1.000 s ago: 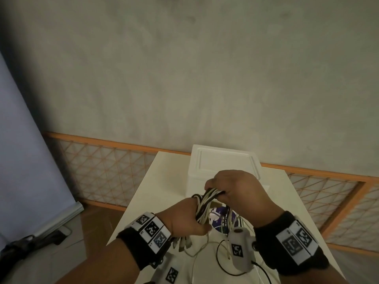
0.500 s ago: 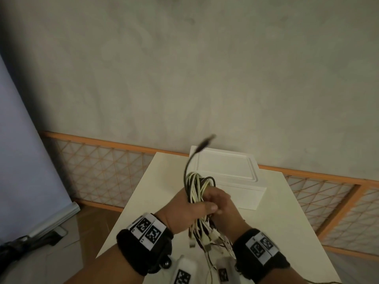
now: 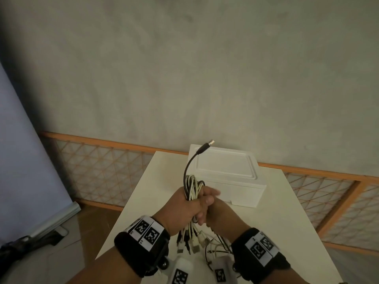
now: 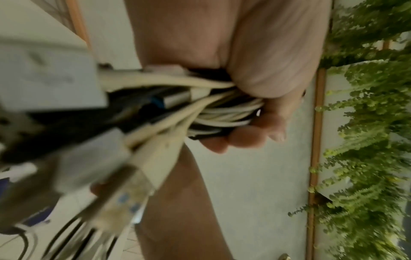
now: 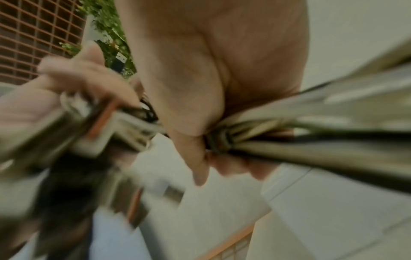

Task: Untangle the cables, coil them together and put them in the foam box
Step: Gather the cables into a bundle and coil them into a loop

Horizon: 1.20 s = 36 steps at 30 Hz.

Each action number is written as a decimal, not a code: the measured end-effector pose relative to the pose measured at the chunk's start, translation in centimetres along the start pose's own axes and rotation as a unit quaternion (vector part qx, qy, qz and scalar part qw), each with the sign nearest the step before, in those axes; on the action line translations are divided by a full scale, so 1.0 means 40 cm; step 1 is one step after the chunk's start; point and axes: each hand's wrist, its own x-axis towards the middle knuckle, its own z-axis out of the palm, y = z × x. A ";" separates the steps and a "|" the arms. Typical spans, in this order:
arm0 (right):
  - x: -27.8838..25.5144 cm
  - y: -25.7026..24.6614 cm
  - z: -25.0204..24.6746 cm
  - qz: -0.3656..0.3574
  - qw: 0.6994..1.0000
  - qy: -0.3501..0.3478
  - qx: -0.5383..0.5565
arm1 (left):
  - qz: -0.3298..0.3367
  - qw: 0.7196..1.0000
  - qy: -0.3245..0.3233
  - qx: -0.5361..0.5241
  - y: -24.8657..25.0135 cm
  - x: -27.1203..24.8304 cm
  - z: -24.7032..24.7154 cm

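Note:
A bundle of white and black cables (image 3: 192,187) is held upright over the table. My left hand (image 3: 180,208) grips its middle, fingers curled round the strands (image 4: 222,114). My right hand (image 3: 213,206) sits tight against the left and also grips the bundle (image 5: 266,140). One black cable arcs up out of the top and ends in a USB plug (image 3: 210,143). Several connector ends (image 3: 192,240) dangle below the hands. Just behind the hands stands the white foam box (image 3: 235,187), its lid (image 3: 223,165) on.
The white table (image 3: 276,222) is narrow, with its left edge close to my left wrist and floor beyond. An orange lattice fence (image 3: 98,169) runs along the grey wall behind. A pale blue banner (image 3: 20,160) hangs at the left.
My right hand has come down from on top of the bundle to beside the left hand. The black cable's plug end has swung up above the bundle.

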 end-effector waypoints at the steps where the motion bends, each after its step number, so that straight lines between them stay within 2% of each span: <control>1: 0.008 0.014 -0.011 0.010 0.999 0.005 -0.042 | -0.013 1.000 0.020 0.006 -0.003 0.002 -0.004; 3: 0.013 0.024 -0.027 0.020 0.993 0.073 -0.092 | -0.047 0.997 0.054 0.027 -0.010 0.005 -0.017; 4: 0.011 0.020 -0.035 -0.006 0.986 0.142 -0.084 | -0.062 0.995 0.067 0.037 -0.016 0.005 -0.024; 5: 0.003 0.002 -0.044 -0.069 0.967 0.230 -0.083 | -0.075 0.993 0.076 0.054 -0.024 0.007 -0.034; 7: -0.015 -0.039 -0.049 -0.226 0.888 0.368 -0.155 | -0.096 0.985 0.085 0.112 -0.045 0.015 -0.050; 8: -0.020 -0.060 -0.050 -0.296 0.845 0.391 -0.213 | -0.100 0.979 0.083 0.160 -0.054 0.019 -0.055; 9: -0.019 -0.078 -0.046 -0.341 0.814 0.376 -0.283 | -0.096 0.969 0.077 0.216 -0.064 0.022 -0.058; 11: -0.007 -0.088 -0.033 -0.358 0.793 0.283 -0.404 | -0.068 0.944 0.057 0.319 -0.069 0.022 -0.055; 14: 0.022 -0.057 -0.027 -0.311 0.808 0.188 -0.464 | 0.005 0.930 0.039 0.365 -0.056 0.013 -0.046; 15: 0.032 -0.044 -0.027 -0.299 0.821 0.182 -0.451 | 0.029 0.924 0.030 0.381 -0.049 0.010 -0.045; 16: 0.039 -0.033 -0.029 -0.284 0.847 0.171 -0.416 | 0.047 0.917 0.021 0.396 -0.049 0.009 -0.046; 19: 0.054 -0.004 -0.041 -0.183 0.953 0.122 -0.210 | 0.059 0.913 0.027 0.404 -0.048 0.001 -0.053; 20: 0.055 -0.002 -0.045 -0.135 0.978 0.106 -0.119 | 0.061 0.910 0.033 0.408 -0.047 -0.002 -0.052; 21: 0.056 0.005 -0.048 -0.099 0.990 0.095 -0.038 | 0.058 0.909 0.035 0.410 -0.044 -0.004 -0.051; 23: 0.060 0.016 -0.048 -0.091 0.990 0.110 0.021 | 0.047 0.924 0.018 0.378 -0.030 -0.005 -0.053; 26: 0.074 0.010 -0.045 -0.159 0.964 0.176 -0.122 | -0.047 0.973 -0.042 0.224 -0.017 -0.013 -0.060; 27: 0.080 0.002 -0.046 -0.180 0.946 0.202 -0.180 | -0.089 0.981 -0.081 0.152 -0.016 -0.020 -0.057; 29: 0.087 -0.015 -0.050 -0.202 0.924 0.234 -0.224 | -0.155 0.975 -0.157 0.018 -0.016 -0.035 -0.046; 31: 0.086 -0.017 -0.029 -0.199 0.928 0.221 -0.227 | -0.168 0.963 -0.201 -0.057 -0.011 -0.041 -0.033; 33: 0.069 -0.035 -0.020 -0.146 0.955 0.173 -0.193 | -0.138 0.964 -0.220 -0.062 0.002 -0.043 -0.027; 35: 0.055 -0.035 -0.007 -0.088 0.989 0.109 -0.053 | -0.099 0.969 -0.221 -0.039 0.012 -0.044 -0.030; 36: 0.047 -0.028 0.000 -0.097 0.992 0.085 -0.004 | -0.084 0.972 -0.217 -0.026 0.014 -0.043 -0.032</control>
